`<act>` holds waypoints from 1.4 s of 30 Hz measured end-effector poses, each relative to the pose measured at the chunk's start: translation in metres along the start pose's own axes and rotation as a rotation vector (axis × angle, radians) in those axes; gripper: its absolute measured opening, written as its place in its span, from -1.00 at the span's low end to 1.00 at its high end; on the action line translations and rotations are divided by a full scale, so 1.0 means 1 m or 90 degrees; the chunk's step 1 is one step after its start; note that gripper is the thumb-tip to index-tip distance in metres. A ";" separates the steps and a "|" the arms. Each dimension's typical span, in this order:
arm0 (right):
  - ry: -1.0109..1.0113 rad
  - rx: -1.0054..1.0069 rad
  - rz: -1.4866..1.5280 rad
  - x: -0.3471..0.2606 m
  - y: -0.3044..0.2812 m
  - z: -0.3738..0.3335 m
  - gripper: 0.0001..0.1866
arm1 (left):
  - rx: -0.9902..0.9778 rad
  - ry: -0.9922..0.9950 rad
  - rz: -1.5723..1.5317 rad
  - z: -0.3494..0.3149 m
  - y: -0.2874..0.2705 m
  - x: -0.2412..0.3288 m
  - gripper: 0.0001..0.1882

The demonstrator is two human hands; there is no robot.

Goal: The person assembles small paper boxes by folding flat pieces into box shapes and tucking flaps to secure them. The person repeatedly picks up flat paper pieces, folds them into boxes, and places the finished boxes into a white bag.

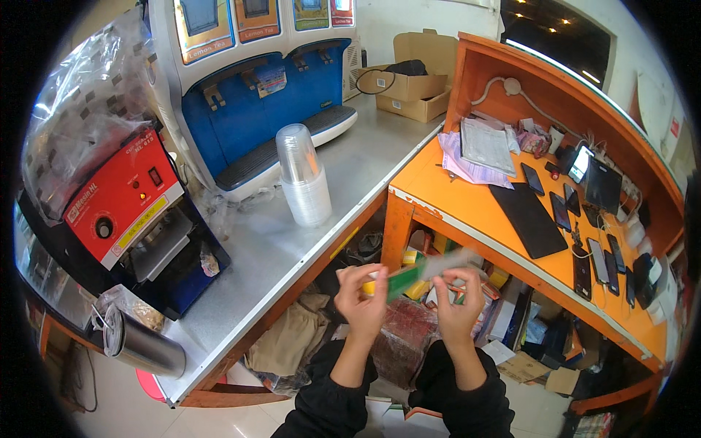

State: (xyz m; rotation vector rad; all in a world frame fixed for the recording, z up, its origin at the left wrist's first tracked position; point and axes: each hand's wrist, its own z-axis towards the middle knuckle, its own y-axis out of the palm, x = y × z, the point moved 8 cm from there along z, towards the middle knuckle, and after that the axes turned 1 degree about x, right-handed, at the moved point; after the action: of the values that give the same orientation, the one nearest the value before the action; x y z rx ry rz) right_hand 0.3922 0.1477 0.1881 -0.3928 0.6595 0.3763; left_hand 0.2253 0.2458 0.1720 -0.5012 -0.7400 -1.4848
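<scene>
While the left hand (363,299) pinches a green-and-yellow packet (403,282) between thumb and fingers, the right hand (459,301) is raised just beside it, its fingers bent. A whitish piece (447,264) lies at the packet's right end, blurred — whether the right fingers pinch it, I cannot tell. Packet and hands are in the air before the gap between two tabletops. On the metal tabletop (252,274), to the left, a stack of clear cups (307,197) stands between a red-and-black machine (123,182) and a cardboard box (418,87). On the orange tabletop (475,208), to the right, a flat black panel (529,220) lies near several phones (560,212).
</scene>
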 end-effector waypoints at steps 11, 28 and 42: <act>0.413 0.024 0.452 0.056 0.021 -0.007 -0.62 | -0.421 0.139 0.044 -0.034 0.067 0.029 -0.71; -0.268 -0.140 -0.073 -0.031 0.025 -0.012 -0.72 | -0.160 -0.446 -0.350 -0.011 0.025 -0.045 -0.58; 0.160 0.039 0.323 0.032 0.010 0.001 -0.92 | -0.239 -0.040 0.009 -0.030 0.032 -0.037 -0.55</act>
State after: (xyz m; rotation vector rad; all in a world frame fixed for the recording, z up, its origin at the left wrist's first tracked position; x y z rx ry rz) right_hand 0.4113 0.1632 0.1657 -0.2104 1.0164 0.7948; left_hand 0.2631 0.2524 0.1293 -0.8389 -0.5039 -1.6082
